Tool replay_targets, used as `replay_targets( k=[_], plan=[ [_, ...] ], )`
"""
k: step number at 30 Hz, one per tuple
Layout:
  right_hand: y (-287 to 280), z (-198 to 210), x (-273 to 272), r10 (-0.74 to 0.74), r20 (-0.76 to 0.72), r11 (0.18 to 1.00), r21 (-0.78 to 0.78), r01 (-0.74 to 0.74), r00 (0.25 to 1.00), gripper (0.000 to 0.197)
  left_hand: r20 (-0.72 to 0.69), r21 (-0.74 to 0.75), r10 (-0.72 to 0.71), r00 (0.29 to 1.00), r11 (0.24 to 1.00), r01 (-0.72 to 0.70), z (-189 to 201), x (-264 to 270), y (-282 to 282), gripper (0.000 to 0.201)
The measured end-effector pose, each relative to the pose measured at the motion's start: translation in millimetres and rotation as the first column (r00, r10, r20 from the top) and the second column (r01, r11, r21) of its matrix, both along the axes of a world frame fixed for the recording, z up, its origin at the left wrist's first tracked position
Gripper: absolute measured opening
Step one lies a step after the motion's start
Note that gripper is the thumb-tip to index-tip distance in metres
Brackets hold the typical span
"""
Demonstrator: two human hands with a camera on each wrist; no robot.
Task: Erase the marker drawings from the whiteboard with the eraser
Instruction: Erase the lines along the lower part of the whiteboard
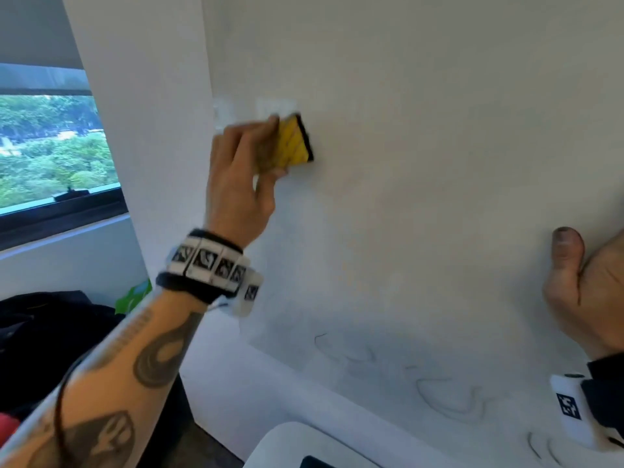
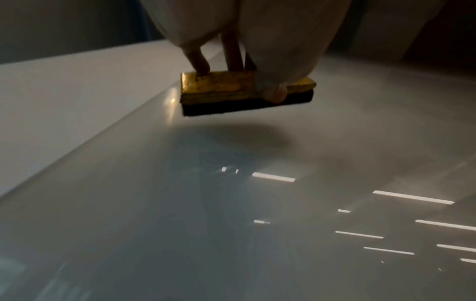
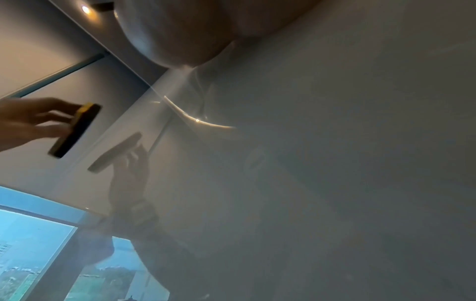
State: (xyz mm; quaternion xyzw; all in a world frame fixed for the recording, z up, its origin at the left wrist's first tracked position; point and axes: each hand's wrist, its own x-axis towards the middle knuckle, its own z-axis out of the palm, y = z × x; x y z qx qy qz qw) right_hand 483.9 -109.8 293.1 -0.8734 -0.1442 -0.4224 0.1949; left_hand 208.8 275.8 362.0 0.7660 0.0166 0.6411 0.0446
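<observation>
The left hand [image 1: 236, 184] grips the yellow-backed block eraser with black felt face [image 1: 293, 141], fingers on its far edge and thumb on its near edge. The felt faces the glossy white wall-mounted whiteboard [image 1: 422, 163] at its upper left area; the wrist views show a small gap. The right hand [image 1: 587, 292] rests flat against the board at right, thumb extended, holding nothing. Faint grey marker drawings [image 1: 445, 396] lie lower on the board.
</observation>
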Motion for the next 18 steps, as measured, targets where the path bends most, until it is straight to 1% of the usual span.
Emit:
replay_targets(
  k=[1, 2, 3, 4, 5, 6, 7, 8, 10, 11, 12, 13, 14, 16, 17, 18],
  plan=[
    [-1, -1, 1, -0.003, 0.019, 1.0, 0.003, 0.003, 1.0, 0.076, 0.007, 0.04, -0.018, 1.0, 0.999, 0.018, 27, 6, 1, 0.048],
    [-2, -2, 1, 0.003, 0.024, 1.0, 0.022, -0.003, 1.0, 0.075, -0.006, 0.076, -0.027, 1.0, 0.997, 0.027, 47, 15, -1, 0.048],
    [-3, -4, 5, 0.013, 0.029, 1.0, 0.022, -0.014, 0.999, 0.075, -0.02, 0.1, -0.028, 0.999, 0.995, 0.03, 55, 25, -4, 0.047],
    [-4, -4, 3, 0.016, 0.036, 0.999, 0.04, -0.017, 0.999, 0.075, -0.026, 0.115, -0.022, 0.999, 0.993, 0.025, 53, 35, -7, 0.046],
    [-6, -4, 5, 0.001, 0.017, 0.999, 0.04, -0.001, 1.0, 0.075, -0.021, 0.122, -0.009, 1.0, 0.992, 0.011, 41, 42, -9, 0.045],
    [-5, -3, 2, 0.011, 0.011, 0.999, 0.045, -0.012, 1.0, 0.076, -0.014, 0.119, 0.006, 1.0, 0.993, -0.004, 18, 45, -11, 0.044],
    [-2, 1, -3, 0.015, 0.028, 0.997, 0.072, -0.017, 0.999, 0.078, -0.018, 0.119, 0.016, 1.0, 0.993, -0.014, -11, 47, -12, 0.044],
    [1, 4, -8, 0.051, 0.044, 0.991, 0.119, -0.056, 0.998, 0.08, -0.046, 0.117, 0.028, 0.999, 0.993, -0.022, -46, 44, -13, 0.045],
    [6, 12, -19, 0.238, 0.142, 0.949, 0.175, -0.261, 0.961, 0.086, -0.137, 0.13, 0.044, 0.99, 0.991, -0.026, -107, 33, -17, 0.049],
    [6, 17, -22, 0.263, 0.168, 0.942, 0.167, -0.29, 0.95, 0.089, -0.185, 0.144, 0.047, 0.982, 0.989, -0.02, -124, 26, -17, 0.05],
    [6, 22, -23, 0.219, 0.177, 0.956, 0.156, -0.247, 0.96, 0.09, -0.229, 0.158, 0.04, 0.973, 0.988, -0.003, -128, 21, -15, 0.051],
    [7, 25, -24, 0.163, 0.185, 0.975, 0.121, -0.187, 0.969, 0.09, -0.252, 0.165, 0.03, 0.967, 0.986, 0.012, -121, 17, -12, 0.05],
    [5, 23, -24, 0.128, 0.187, 0.982, 0.112, -0.15, 0.974, 0.088, -0.24, 0.158, 0.02, 0.971, 0.987, 0.019, -103, 13, -10, 0.049],
    [1, 14, -12, 0.124, 0.189, 0.988, 0.069, -0.139, 0.974, 0.086, -0.142, 0.14, 0.003, 0.99, 0.99, 0.017, -40, 12, -15, 0.046],
    [0, 11, -9, 0.126, 0.16, 0.987, 0.077, -0.14, 0.979, 0.086, -0.091, 0.156, -0.016, 0.996, 0.987, 0.031, -5, 15, -21, 0.045],
    [0, 8, -5, 0.098, 0.147, 0.991, 0.077, -0.111, 0.984, 0.085, -0.07, 0.197, -0.043, 0.997, 0.979, 0.056, 25, 23, -30, 0.044]
  ],
)
